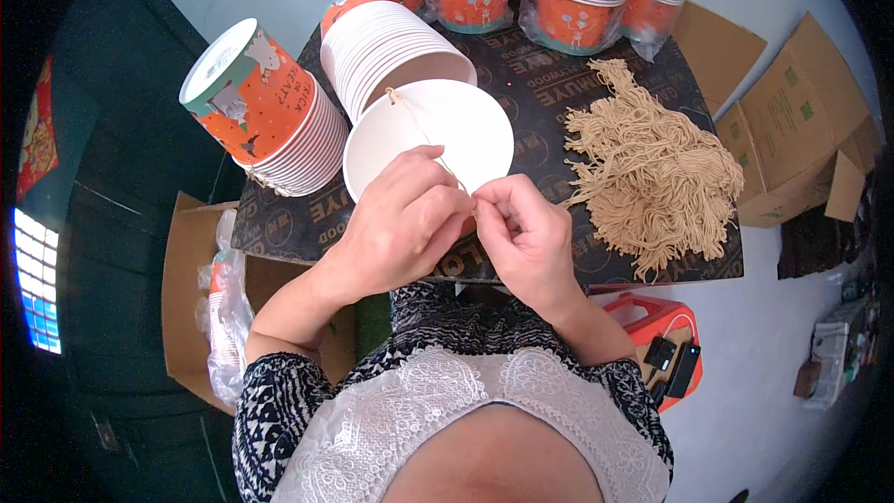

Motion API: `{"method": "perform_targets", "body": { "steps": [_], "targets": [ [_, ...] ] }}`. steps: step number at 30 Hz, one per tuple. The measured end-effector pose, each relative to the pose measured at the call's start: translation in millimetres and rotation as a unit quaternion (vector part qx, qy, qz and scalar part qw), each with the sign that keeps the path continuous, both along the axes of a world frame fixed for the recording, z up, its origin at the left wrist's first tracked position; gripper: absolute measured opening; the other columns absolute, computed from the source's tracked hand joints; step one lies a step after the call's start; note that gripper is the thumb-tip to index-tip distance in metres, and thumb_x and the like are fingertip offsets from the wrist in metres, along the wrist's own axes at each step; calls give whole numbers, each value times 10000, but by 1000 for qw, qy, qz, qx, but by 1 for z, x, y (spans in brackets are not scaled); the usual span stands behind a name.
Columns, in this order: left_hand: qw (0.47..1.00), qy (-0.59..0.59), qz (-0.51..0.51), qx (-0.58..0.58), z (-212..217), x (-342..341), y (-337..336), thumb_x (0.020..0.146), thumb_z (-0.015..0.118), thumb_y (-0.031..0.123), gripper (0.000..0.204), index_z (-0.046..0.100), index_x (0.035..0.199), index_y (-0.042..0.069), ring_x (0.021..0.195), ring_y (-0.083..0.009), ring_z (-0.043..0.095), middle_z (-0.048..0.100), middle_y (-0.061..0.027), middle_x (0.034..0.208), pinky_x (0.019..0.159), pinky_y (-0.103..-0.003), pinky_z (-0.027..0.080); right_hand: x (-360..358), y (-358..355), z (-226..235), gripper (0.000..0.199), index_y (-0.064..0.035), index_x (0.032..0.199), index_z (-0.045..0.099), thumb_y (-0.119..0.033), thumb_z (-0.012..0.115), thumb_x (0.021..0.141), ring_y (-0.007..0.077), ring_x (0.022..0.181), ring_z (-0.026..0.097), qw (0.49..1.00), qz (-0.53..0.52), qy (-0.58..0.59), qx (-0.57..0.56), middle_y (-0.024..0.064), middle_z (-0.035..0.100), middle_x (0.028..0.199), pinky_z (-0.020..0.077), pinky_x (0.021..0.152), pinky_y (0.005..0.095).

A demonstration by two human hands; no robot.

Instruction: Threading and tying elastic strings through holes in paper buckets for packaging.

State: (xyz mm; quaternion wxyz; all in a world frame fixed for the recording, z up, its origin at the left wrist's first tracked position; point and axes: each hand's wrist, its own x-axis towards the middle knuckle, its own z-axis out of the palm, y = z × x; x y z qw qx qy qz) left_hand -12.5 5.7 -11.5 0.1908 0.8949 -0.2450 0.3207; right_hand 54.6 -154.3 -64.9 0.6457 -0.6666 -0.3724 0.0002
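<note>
Both hands' (400,224) (526,233) grips pinch thin tan string (424,135) across smooth white paper cup (466,126).

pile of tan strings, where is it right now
In the head view, the pile of tan strings lies on the dark board, right of the white cup and the right hand.

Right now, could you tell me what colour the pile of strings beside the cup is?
The pile of strings is light tan, clearest in the head view.
</note>
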Motion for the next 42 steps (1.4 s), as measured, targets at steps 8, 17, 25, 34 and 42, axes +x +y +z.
{"method": "perform_targets", "body": {
  "steps": [8, 17, 25, 34, 42],
  "targets": [
    [999, 32, 32, -18, 0, 1, -1, 663, 707, -45, 259, 543, 850, 32, 768, -335, 585, 554, -123, 803, 794, -448, 515, 2, -7, 5, 185, -5, 1078, 558, -7, 640, 911, 193, 646, 683, 999, 40, 17, 12, 128, 668, 749, 509, 566, 317],
    [988, 107, 49, -97, -1, -1, 0, 681, 687, -34, 219, 536, 833, 16, 763, -338, 601, 580, -134, 805, 661, -407, 491, 5, -5, -1, 233, -25, 1032, 565, -15, 702, 843, 278, 616, 670, 992, 38, -118, -12, 139, 651, 724, 517, 556, 360],
    [991, 92, 35, -87, 3, -3, 1, 712, 684, -40, 196, 545, 838, 14, 755, -339, 600, 582, -134, 806, 651, -405, 494, 5, -1, -4, 184, -26, 970, 589, 31, 689, 825, 280, 617, 673, 991, 1, -135, 5, 150, 661, 760, 507, 533, 362],
    [979, 163, 33, -118, 3, -7, 7, 753, 591, -135, 238, 604, 929, 25, 862, -243, 659, 637, -73, 853, 1094, -494, 417, 5, -5, -1, 81, 13, 939, 607, 36, 650, 874, 48, 623, 578, 994, 88, 67, 15, 56, 643, 721, 455, 522, 246],
    [990, 122, 30, -56, 10, -10, 2, 740, 629, -89, 239, 616, 935, 48, 878, -252, 655, 644, -77, 891, 1118, -575, 346, 3, -4, 3, 32, 19, 942, 601, 47, 597, 927, -27, 611, 428, 993, 94, 71, 25, -70, 546, 710, 306, 511, 168]
  ]
}}
